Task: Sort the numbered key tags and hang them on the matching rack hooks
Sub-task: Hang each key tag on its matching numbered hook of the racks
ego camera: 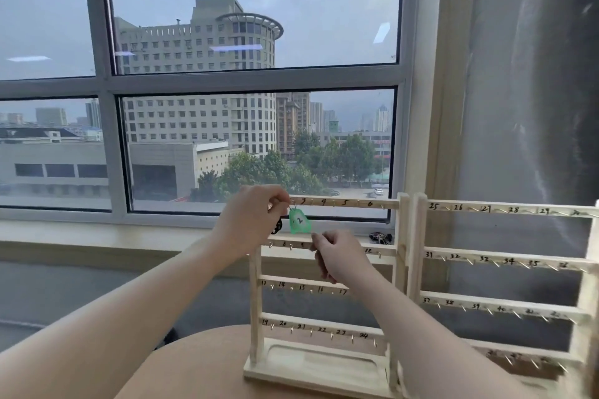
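A green key tag (299, 221) marked 2 hangs at the left end of the top bar of the left wooden rack (402, 256). My left hand (251, 220) pinches the tag's metal ring at that bar and hides the first hooks. Something dark shows just below that hand's fingers. My right hand (340, 257) is lower, in front of the second bar, its fingertips pinching the tag's bottom corner. The rack's bars carry handwritten numbers up to 24 with small metal hooks. A second rack (418, 236) to the right is numbered from 25 upward.
Both racks stand on a round wooden table (201, 363) by a large window. A dark bunch of keys (381, 237) lies on the window sill behind the left rack. A grey curtain (534, 107) hangs at the right.
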Demonstrator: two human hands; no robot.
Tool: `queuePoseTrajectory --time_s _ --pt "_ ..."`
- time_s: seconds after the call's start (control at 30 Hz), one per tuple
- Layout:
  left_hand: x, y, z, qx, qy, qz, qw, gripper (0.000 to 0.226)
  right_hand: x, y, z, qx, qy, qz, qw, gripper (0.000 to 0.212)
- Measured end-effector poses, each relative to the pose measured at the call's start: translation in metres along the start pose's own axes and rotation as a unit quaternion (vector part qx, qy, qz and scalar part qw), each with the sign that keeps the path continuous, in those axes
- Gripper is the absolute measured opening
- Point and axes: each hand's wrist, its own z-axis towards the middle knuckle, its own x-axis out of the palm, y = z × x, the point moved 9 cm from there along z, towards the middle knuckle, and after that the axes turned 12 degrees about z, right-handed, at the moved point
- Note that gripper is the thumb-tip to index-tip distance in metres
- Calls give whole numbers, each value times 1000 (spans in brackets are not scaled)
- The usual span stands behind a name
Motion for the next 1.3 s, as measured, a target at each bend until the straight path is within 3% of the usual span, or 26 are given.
queuePoseTrajectory --time_s 0.2,0.4,0.6,0.77,0.97,1.3 --pt "46 -27 -63 -19 29 -71 997 15 -42 -9 -64 -81 5 -103 991 37" --pt "129 -100 -131 18 154 -113 981 15 -133 -59 -138 -6 -38 -142 989 37" --pt "217 -182 -194 100 309 -93 941 11 -217 -129 -205 109 -74 -207 969 37" --pt "288 -210 -231 64 399 -82 911 18 -243 -180 -234 172 -78 -249 950 36" --pt "331 -211 -228 -9 402 -88 911 21 -231 -207 -228 169 -48 -282 943 33" --pt "335 -190 -227 -29 393 -119 911 11 -218 -232 -212 178 -33 -300 936 18"
